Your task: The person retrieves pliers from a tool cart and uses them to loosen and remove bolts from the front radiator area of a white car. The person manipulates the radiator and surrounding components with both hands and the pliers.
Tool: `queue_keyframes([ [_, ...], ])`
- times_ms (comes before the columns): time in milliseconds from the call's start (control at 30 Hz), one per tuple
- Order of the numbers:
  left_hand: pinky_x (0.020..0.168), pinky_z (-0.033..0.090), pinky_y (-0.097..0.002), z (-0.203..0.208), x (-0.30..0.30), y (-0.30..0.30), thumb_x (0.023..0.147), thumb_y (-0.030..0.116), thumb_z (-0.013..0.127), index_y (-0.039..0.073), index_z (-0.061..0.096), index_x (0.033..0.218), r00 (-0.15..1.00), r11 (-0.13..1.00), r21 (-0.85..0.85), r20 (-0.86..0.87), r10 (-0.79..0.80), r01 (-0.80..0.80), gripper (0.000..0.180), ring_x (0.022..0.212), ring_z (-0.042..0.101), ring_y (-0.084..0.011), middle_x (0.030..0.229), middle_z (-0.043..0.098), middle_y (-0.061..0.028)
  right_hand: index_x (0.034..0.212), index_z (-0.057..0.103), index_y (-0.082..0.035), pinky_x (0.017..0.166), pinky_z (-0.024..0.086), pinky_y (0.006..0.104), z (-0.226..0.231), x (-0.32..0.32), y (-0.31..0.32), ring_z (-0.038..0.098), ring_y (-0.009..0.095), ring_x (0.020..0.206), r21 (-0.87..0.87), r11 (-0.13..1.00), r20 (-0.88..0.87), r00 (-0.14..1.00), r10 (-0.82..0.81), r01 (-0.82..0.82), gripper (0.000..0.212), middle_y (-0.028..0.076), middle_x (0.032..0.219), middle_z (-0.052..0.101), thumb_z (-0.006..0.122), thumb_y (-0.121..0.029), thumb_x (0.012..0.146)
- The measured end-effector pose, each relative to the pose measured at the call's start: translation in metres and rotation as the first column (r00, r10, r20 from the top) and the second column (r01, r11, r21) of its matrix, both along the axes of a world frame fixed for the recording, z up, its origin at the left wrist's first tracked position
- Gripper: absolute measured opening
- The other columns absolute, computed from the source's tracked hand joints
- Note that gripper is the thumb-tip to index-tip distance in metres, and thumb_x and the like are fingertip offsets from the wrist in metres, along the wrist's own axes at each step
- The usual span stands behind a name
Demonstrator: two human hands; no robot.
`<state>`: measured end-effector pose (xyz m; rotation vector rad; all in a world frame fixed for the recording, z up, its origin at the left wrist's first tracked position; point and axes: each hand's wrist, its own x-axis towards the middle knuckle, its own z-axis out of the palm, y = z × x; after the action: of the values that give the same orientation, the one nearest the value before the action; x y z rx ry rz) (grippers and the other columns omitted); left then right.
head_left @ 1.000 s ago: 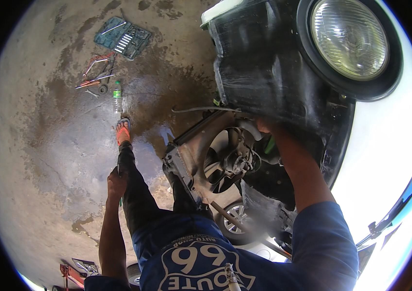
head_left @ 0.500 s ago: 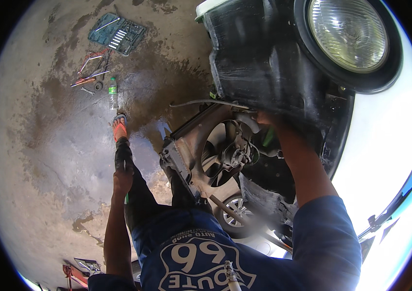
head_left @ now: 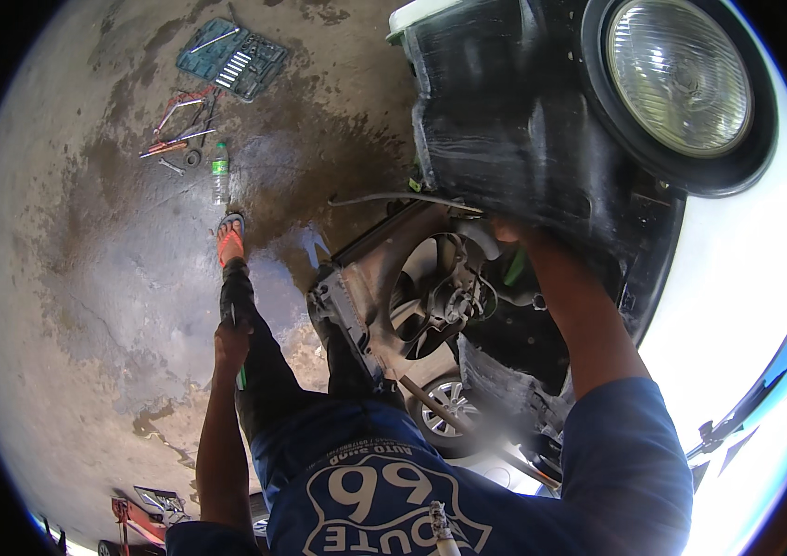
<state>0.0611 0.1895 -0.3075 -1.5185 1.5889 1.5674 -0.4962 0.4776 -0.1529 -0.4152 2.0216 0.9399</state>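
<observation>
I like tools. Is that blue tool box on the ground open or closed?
Open. The tool case lies spread flat on the floor, with rows of shiny sockets showing inside.

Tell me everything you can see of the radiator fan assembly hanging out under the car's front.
The radiator fan assembly is a grimy grey metal frame with a round shroud, dark blades and a central motor hub. It tilts out below the black front panel, beneath the round headlight. A thin hose or cable arcs over its top edge. The right hand reaches in at its upper right, fingers hidden behind the panel. The left hand is away from it, holding a thin green tool.
</observation>
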Motion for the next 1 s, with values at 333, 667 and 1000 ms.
queue_keyframes([
  [333, 0.075, 0.054, -0.0459, -0.002, 0.002, -0.002, 0.092, 0.025, 0.056, -0.005, 0.066, 0.106, 0.998, 0.998, 0.006, 0.005, -0.065, 0.065, 0.034, 0.083, 0.072, -0.0377, 0.086, 0.073, -0.022, 0.129, 0.064, -0.003, 0.106, 0.045, 0.0491, -0.005, 0.004, -0.004, 0.055, 0.037, 0.129, -0.006, 1.0, 0.003, 1.0, 0.016, -0.016, 0.042, 0.022, 0.14, 0.056, 0.059, -0.011, 0.088],
  [667, 0.081, 0.053, -0.0462, 0.001, -0.007, 0.004, 0.095, 0.022, 0.054, -0.003, 0.062, 0.12, 0.998, 0.998, 0.045, 0.032, -0.049, 0.047, 0.036, 0.094, 0.071, -0.0394, 0.093, 0.072, -0.0253, 0.129, 0.064, -0.003, 0.105, 0.045, 0.049, -0.008, 0.006, -0.007, 0.056, 0.037, 0.127, -0.015, 0.999, 0.005, 0.999, 0.033, -0.033, 0.042, 0.023, 0.138, 0.057, 0.059, -0.011, 0.088],
  [1000, 0.075, 0.053, -0.0475, -0.003, -0.001, 0.001, 0.091, 0.028, 0.056, -0.001, 0.069, 0.103, 0.998, 0.998, -0.019, 0.035, -0.056, 0.057, 0.034, 0.085, 0.071, -0.04, 0.089, 0.072, -0.0243, 0.129, 0.064, -0.003, 0.104, 0.046, 0.049, -0.01, 0.006, -0.004, 0.057, 0.036, 0.126, -0.021, 0.999, 0.002, 1.0, 0.029, -0.029, 0.042, 0.023, 0.137, 0.058, 0.059, -0.011, 0.088],
])
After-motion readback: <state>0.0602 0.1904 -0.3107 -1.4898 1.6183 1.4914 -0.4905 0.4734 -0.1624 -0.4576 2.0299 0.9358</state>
